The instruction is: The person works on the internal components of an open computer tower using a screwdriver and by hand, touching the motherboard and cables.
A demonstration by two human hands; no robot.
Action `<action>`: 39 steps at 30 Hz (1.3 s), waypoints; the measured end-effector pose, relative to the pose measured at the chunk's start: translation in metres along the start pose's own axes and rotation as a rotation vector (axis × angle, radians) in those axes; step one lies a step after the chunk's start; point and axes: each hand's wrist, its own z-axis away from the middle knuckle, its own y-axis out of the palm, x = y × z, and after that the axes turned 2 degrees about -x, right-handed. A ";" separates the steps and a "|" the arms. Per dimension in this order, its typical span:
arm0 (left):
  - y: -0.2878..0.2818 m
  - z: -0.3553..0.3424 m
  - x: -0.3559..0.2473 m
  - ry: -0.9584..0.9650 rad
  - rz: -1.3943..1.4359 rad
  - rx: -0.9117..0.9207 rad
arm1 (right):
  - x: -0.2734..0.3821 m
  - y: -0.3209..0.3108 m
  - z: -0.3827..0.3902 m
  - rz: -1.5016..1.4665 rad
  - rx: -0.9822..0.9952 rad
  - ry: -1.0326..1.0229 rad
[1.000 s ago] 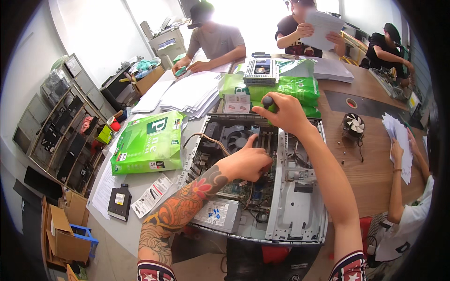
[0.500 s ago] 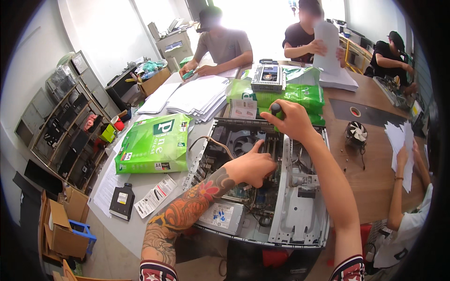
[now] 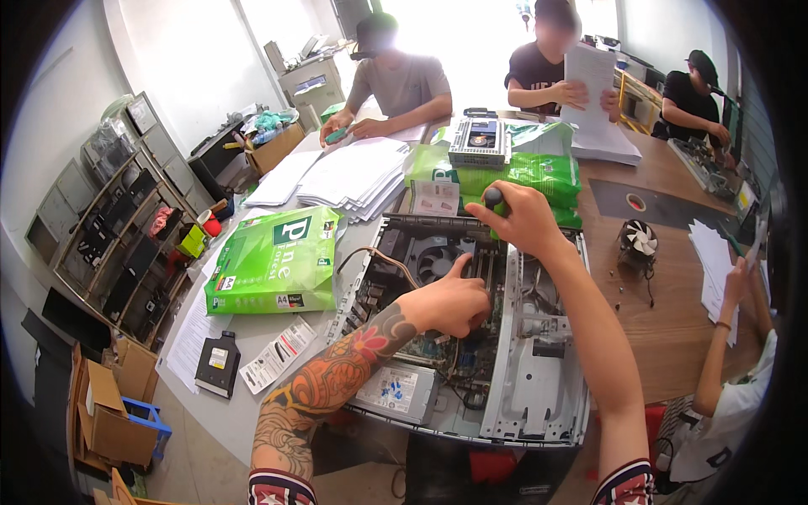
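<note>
An open desktop computer case (image 3: 533, 379) lies before me, with a black cooling fan (image 3: 434, 263), circuit board and silver power supply (image 3: 396, 389) inside. My right hand (image 3: 522, 219) grips an upright dark-handled screwdriver (image 3: 493, 199) over the upper part of the case. My left hand (image 3: 446, 305) is inside the case, right of and below the fan, index finger extended and the other fingers curled; what they may hold is hidden. Brown-and-white cables (image 3: 379, 251) run over the case's left side.
Around the case are green paper packs (image 3: 269, 261), paper stacks (image 3: 341, 177), a metal-caged unit (image 3: 477, 143), a loose fan (image 3: 637, 242) with screws and a black drive (image 3: 215, 364). Co-workers (image 3: 396, 84) sit across and to the right (image 3: 741, 379), some handling papers.
The view has shifted slightly, so the scene sits lower. The co-worker across has lowered and turned upright the papers. My hands hold nearly the same places over the case.
</note>
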 end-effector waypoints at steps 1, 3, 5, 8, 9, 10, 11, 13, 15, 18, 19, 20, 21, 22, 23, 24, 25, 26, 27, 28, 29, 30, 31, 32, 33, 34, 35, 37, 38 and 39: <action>0.002 0.000 0.001 0.000 0.002 0.002 | 0.000 0.000 0.000 -0.005 0.007 0.009; 0.005 0.001 0.004 -0.001 0.036 -0.049 | -0.001 0.001 0.000 -0.002 -0.001 -0.002; 0.007 0.001 0.002 -0.021 0.028 -0.080 | -0.002 0.002 0.000 -0.002 -0.009 -0.012; 0.005 0.000 -0.002 -0.034 -0.011 -0.108 | -0.001 0.000 -0.001 0.004 -0.010 -0.017; 0.004 0.001 -0.003 -0.029 -0.045 -0.091 | -0.001 0.001 0.000 0.010 -0.018 -0.027; 0.005 0.000 -0.002 -0.029 -0.044 -0.090 | -0.002 0.001 0.001 0.015 -0.027 -0.038; 0.006 -0.001 0.001 -0.006 -0.047 -0.102 | -0.003 0.001 0.002 0.014 -0.025 -0.036; 0.005 0.001 0.002 0.008 -0.058 -0.111 | -0.002 0.001 -0.001 -0.023 -0.046 -0.059; 0.004 0.000 0.001 -0.006 -0.036 -0.084 | -0.001 0.000 0.001 -0.027 -0.045 -0.051; 0.005 -0.002 0.002 -0.015 -0.041 -0.085 | -0.001 -0.001 0.001 -0.030 -0.044 -0.041; 0.005 -0.002 0.003 -0.014 -0.043 -0.080 | -0.002 -0.001 0.001 -0.033 -0.043 -0.040; 0.005 -0.002 0.004 -0.024 -0.027 -0.074 | -0.001 -0.001 0.000 -0.035 -0.048 -0.037; 0.006 -0.003 0.004 -0.029 -0.009 -0.073 | 0.000 -0.002 -0.001 -0.011 -0.029 -0.026; 0.006 -0.003 0.004 -0.024 -0.010 -0.070 | 0.001 -0.002 -0.001 0.014 -0.010 -0.015; 0.008 -0.003 0.003 -0.008 -0.044 -0.082 | 0.001 -0.003 -0.002 0.017 -0.013 -0.011; 0.009 -0.002 0.002 0.004 -0.076 -0.093 | 0.001 -0.003 -0.002 0.015 -0.008 -0.013; 0.009 -0.001 0.002 0.005 -0.076 -0.091 | 0.001 -0.003 -0.002 0.013 -0.004 -0.015; 0.009 -0.001 0.003 0.007 -0.050 -0.088 | 0.001 -0.003 -0.001 0.013 -0.004 -0.012; 0.008 -0.001 0.004 0.007 -0.025 -0.087 | 0.002 -0.004 -0.001 0.016 0.002 -0.007; 0.007 -0.001 0.003 0.006 -0.025 -0.088 | 0.002 -0.004 -0.001 0.019 0.009 -0.003; 0.005 0.000 0.002 -0.010 -0.014 -0.099 | 0.002 -0.003 -0.001 0.019 0.009 -0.004; 0.005 -0.001 0.001 -0.024 -0.001 -0.112 | 0.001 -0.003 -0.001 0.027 0.012 -0.008; 0.007 -0.001 0.002 -0.023 0.001 -0.114 | 0.001 -0.002 -0.001 0.035 0.015 -0.012; 0.010 -0.001 0.004 -0.009 -0.007 -0.149 | 0.001 -0.002 -0.001 0.037 0.018 -0.013; 0.011 -0.001 0.005 0.006 -0.017 -0.181 | 0.001 -0.002 0.000 0.032 0.014 -0.014; 0.011 -0.001 0.005 0.006 -0.017 -0.182 | 0.001 -0.002 0.000 0.027 0.010 -0.014; 0.011 -0.001 0.005 0.012 -0.006 -0.176 | 0.001 -0.001 0.000 0.027 0.010 -0.014; 0.011 0.000 0.005 0.018 0.005 -0.171 | 0.000 0.001 0.001 -0.004 -0.027 -0.036; 0.012 0.000 0.006 0.026 0.007 -0.169 | 0.000 0.001 0.001 -0.004 -0.026 -0.037; 0.012 0.000 0.006 0.034 0.010 -0.166 | 0.001 -0.001 0.000 0.014 0.000 -0.025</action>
